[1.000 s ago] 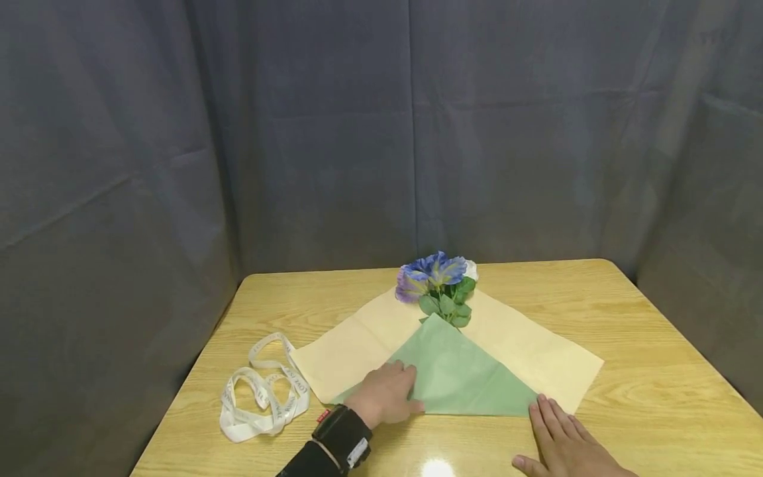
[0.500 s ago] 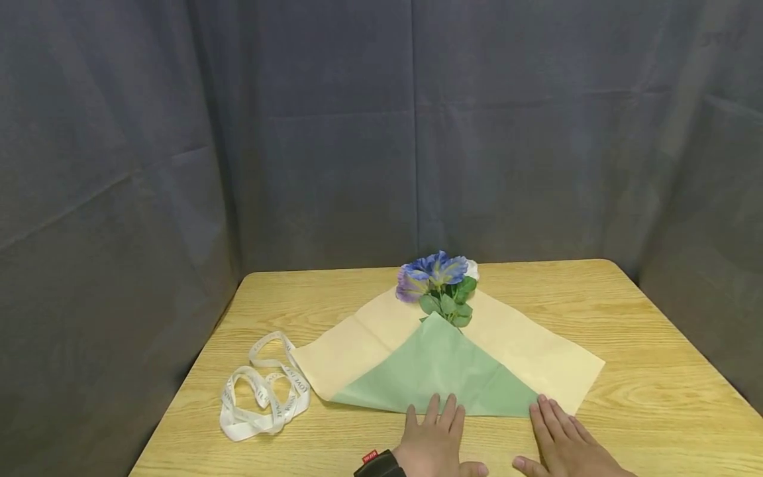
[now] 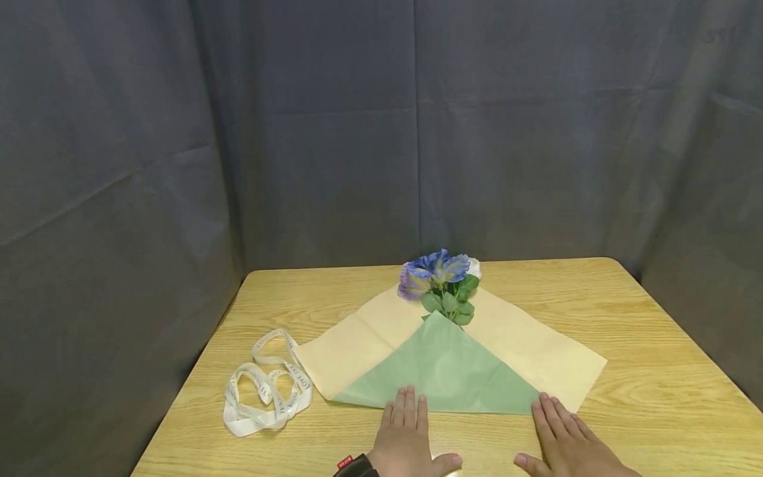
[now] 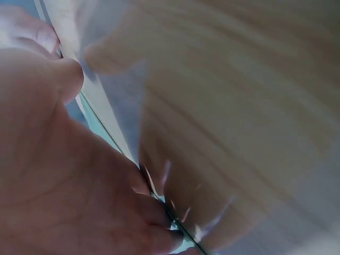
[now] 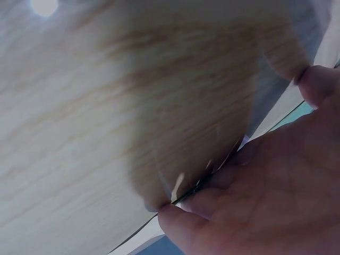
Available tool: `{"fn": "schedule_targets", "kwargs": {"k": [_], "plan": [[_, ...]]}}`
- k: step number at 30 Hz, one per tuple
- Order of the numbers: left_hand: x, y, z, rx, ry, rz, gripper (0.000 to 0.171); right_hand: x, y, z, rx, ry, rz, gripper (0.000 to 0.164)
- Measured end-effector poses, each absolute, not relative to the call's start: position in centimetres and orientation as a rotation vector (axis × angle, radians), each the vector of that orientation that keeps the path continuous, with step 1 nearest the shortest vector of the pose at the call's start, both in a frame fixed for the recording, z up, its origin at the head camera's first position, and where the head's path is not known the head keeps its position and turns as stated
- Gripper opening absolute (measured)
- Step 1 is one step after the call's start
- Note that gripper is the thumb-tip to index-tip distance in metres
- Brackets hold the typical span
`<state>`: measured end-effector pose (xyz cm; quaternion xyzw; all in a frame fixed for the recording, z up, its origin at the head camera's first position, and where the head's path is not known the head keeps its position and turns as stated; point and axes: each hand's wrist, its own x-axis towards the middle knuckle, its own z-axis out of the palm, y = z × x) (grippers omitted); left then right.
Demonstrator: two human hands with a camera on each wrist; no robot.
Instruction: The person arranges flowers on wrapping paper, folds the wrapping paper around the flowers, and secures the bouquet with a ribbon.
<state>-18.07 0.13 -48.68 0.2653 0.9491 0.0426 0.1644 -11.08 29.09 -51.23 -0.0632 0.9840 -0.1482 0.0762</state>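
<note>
A sheet of wrapping paper lies on the table, its cream side (image 3: 536, 338) spread to both sides and a green flap (image 3: 447, 371) folded up over the flower stems. Blue, purple and white artificial flowers (image 3: 441, 268) with green leaves stick out above the flap's tip. My left hand (image 3: 405, 437) rests flat, its straight fingertips on the flap's folded bottom edge. Near the right end of that fold, the fingertips of my right hand (image 3: 569, 440) press on the edge, fingers straight. In the left wrist view, the left palm (image 4: 64, 175) hangs close over the glossy wood.
A white printed ribbon (image 3: 268, 391) lies in loose loops left of the paper, touching or close to its left corner. The wooden table (image 3: 667, 371) has rounded far corners. Grey curtains (image 3: 334, 146) enclose the back and sides.
My left hand has come off the left part of the green flap, moved toward me, and now lies flat at the fold, slightly farther left than half a second ago. My right hand stays put.
</note>
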Motion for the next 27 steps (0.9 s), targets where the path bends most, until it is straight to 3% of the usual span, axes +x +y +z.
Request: {"fn": "schedule_targets", "kwargs": {"k": [16,23,27], "plan": [[-19.5,-8.8,-48.4,0.554,2.753,0.244,0.104,-11.4,29.4,-51.9,-0.209,2.977,-0.435,0.102],[-19.7,-10.0,-48.6,0.55,2.749,0.292,0.104,-11.2,29.1,-51.6,-0.217,3.0,-0.416,0.099],[-20.3,-10.7,-48.2,0.682,2.784,0.223,0.088,-11.1,29.1,-51.9,-0.231,3.051,-0.392,0.099]]}}
